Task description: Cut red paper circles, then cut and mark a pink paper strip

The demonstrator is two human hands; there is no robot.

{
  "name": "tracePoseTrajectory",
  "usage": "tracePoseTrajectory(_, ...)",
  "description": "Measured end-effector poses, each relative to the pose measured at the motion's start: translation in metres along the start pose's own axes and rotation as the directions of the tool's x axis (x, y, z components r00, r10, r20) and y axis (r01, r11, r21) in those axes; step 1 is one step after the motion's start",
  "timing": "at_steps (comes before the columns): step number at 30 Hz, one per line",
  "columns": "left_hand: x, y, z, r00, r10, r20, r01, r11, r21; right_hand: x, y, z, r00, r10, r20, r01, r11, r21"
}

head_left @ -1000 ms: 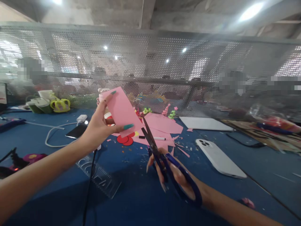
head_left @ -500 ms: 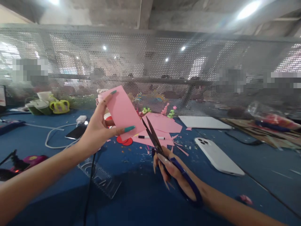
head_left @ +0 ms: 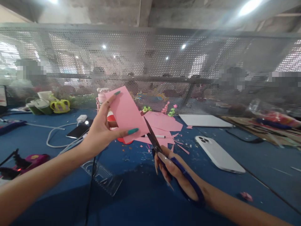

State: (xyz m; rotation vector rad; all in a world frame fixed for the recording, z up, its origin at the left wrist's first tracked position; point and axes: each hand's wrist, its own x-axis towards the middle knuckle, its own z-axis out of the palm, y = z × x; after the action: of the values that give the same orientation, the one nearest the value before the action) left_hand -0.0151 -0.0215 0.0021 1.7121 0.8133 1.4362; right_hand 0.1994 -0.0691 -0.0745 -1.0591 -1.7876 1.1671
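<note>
A rectangle of pink paper (head_left: 128, 111) is held up and tilted by my left hand (head_left: 101, 128), the fingers and thumb closed on its left and lower edges. My right hand (head_left: 171, 166) grips the dark blue handles of a pair of scissors (head_left: 154, 139). The blades lie close together, their tips at the lower right corner of the paper; whether they touch it I cannot tell. Behind them on the table lie more pink paper sheets (head_left: 162, 121), a white marker with a black cap (head_left: 157, 136) and red paper discs (head_left: 128, 140), partly hidden by the held paper.
A white phone (head_left: 218, 155) lies right of the scissors, near a white flat sheet (head_left: 205, 120). On the left are a clear stencil ruler (head_left: 107, 179), a black phone (head_left: 80, 129) with a white cable, and a purple power strip (head_left: 34, 163). A perforated metal screen (head_left: 150, 69) stands behind.
The scissor blades have come together from slightly apart. My left hand has moved the pink paper a little to the right, nearer the blade tips.
</note>
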Motion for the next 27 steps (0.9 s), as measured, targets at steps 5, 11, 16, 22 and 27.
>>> tracePoseTrajectory(5, -0.001, -0.001, 0.000, 0.999, -0.041, -0.004, 0.041, 0.999, -0.020, 0.000, 0.004, -0.001, 0.999, -0.050, 0.014, 0.050, 0.999, -0.002)
tracePoseTrajectory(11, -0.003, 0.001, 0.002, 0.999, -0.051, -0.002, 0.051, 0.999, -0.014, 0.001, 0.000, 0.000, 0.999, -0.017, 0.033, 0.015, 0.999, 0.040)
tracePoseTrajectory(16, -0.004, 0.001, 0.004, 0.998, -0.062, 0.009, 0.062, 0.998, -0.022, 0.001, -0.005, 0.001, 0.999, -0.020, 0.025, 0.019, 0.999, 0.031)
tracePoseTrajectory(22, -0.004, 0.002, 0.005, 0.998, -0.057, -0.002, 0.057, 0.998, -0.018, 0.001, -0.006, 0.001, 1.000, -0.009, 0.011, 0.009, 0.999, 0.037)
tracePoseTrajectory(27, -0.004, 0.001, 0.005, 0.999, -0.049, 0.002, 0.049, 0.999, -0.014, 0.001, -0.004, 0.002, 1.000, -0.010, 0.007, 0.010, 0.996, 0.087)
